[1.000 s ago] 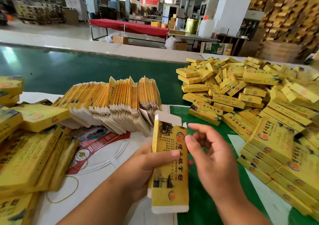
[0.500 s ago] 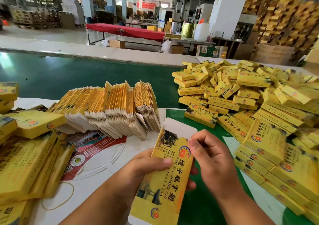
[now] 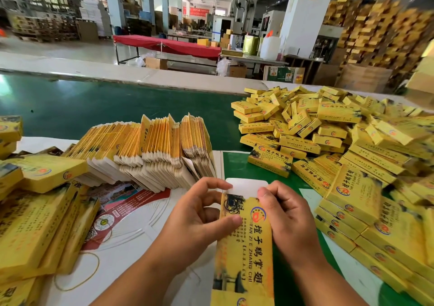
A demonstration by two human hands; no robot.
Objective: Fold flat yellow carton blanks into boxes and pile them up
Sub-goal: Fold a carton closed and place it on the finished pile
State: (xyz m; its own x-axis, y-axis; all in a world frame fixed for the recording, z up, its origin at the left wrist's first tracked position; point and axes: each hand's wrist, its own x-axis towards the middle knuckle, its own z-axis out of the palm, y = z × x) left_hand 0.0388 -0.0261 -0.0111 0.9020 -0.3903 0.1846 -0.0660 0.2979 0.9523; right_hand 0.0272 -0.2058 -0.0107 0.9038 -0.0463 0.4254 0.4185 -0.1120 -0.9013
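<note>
Holding one carton [image 3: 244, 242] upright over the table's near edge, the left hand [image 3: 199, 221] and right hand [image 3: 286, 218] both pinch its top by the white flap [image 3: 246, 186], so tucking that in looks next before it joins the pile [image 3: 340, 141].

left hand [image 3: 195, 221] fingers curled, thumb pressed flat, right hand [image 3: 285, 214] fingers curled, forearms angled inward

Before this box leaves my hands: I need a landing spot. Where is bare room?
Bare green belt beyond the flat blanks, left of the box pile. A small green patch between blanks and pile. Left stack and right are crowded.
</note>
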